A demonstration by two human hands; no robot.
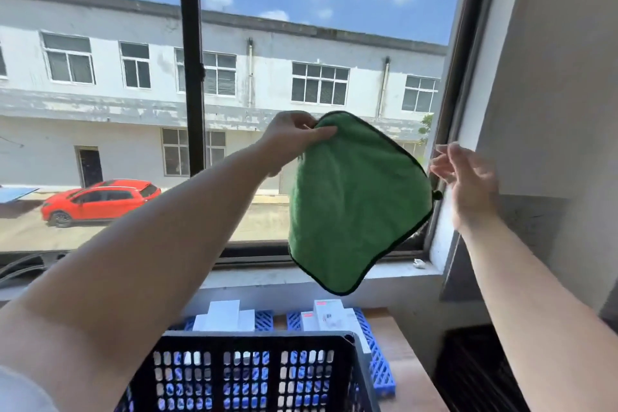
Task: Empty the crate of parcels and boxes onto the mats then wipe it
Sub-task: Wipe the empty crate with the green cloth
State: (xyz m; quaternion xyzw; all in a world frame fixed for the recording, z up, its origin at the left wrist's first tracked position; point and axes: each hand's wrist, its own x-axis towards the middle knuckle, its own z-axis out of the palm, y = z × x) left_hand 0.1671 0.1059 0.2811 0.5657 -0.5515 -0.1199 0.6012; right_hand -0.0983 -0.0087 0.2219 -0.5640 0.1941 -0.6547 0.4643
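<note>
A green cloth [354, 204] with a dark hem hangs in front of the window. My left hand [291, 137] pinches its top corner, arm stretched up and forward. My right hand [468, 177] is raised beside the cloth's right edge, fingers spread and a little blurred, not touching it. Below, the black perforated crate [254, 371] stands at the bottom of the view, its far wall toward me. Behind it, white boxes [227, 314] and white boxes with red labels [329, 313] stand on blue grid mats [378, 365] on the wooden table [401, 338].
A large window with a dark vertical frame bar [192, 60] fills the view; a white sill [394, 269] runs under it. A grey wall [551, 110] stands on the right, with a dark object [475, 375] below it beside the table.
</note>
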